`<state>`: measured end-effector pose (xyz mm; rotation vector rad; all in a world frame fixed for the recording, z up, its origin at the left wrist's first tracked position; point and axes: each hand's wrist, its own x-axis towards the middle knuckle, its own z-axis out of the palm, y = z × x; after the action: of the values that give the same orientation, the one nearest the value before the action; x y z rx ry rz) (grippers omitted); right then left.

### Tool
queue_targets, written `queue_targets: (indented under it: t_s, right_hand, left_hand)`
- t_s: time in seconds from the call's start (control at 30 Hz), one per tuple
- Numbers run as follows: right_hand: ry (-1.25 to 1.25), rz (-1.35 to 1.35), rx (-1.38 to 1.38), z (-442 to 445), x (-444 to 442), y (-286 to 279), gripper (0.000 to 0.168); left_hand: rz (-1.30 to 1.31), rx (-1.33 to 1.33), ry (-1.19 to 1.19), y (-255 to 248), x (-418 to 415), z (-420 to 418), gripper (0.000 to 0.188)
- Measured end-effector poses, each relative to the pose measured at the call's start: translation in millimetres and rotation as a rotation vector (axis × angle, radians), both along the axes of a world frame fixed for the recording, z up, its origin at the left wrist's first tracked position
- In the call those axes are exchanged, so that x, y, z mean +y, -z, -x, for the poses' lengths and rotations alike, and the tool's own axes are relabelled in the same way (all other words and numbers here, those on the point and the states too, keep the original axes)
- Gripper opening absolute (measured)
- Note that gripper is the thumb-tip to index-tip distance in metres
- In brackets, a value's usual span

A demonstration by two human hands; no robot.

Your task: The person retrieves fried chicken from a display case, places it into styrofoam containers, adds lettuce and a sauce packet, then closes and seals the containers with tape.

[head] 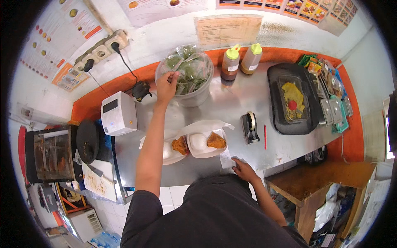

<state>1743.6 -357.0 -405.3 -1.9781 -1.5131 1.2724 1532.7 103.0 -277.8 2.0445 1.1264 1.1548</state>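
Note:
My left hand (167, 85) reaches over the rim of a white plastic bucket (194, 100). Its fingers pinch a clear plastic bag (187, 66), one of several with green leaves inside. At the counter's front edge, my right hand (245, 170) has its index finger and thumb apart, the fingertip touching a printed paper slip (227, 158). That slip runs partly under an open paper food box (206, 153), which holds a white rice mound (198, 142) and fried chicken (216, 140). A second open box (175, 159) with similar food is partly hidden by my left forearm.
On the steel counter (198, 173) stand a tape dispenser (250, 127), a red pen (265, 137), two sauce bottles (230, 63) and a white label printer (118, 113). A black tray (279, 124) carries a yellow-food container (293, 102). Leftward, a knife (100, 175) lies on a cutting board (93, 186).

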Motion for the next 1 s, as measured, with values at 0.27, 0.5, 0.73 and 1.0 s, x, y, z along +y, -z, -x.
queue_targets:
  t_s: [0.27, 0.5, 0.73, 1.0]
  right_hand:
    - [-0.023, -0.105, -0.018, -12, -1, 24, 0.042]
    - [0.121, -0.063, 0.437, 6, 63, -72, 0.041]
    - [0.238, -0.217, 0.949, 80, 133, -146, 0.042]
    - [-0.069, -0.045, 0.430, 84, 94, -98, 0.025]
  left_hand:
    - [0.474, -0.739, -0.177, -5, 8, 21, 0.059]
    - [0.768, -0.990, -0.123, -63, -57, 19, 0.041]
    - [1.105, -0.620, 0.121, 1, -248, 45, 0.022]
    - [1.395, -0.546, 0.295, 45, -384, 96, 0.044]
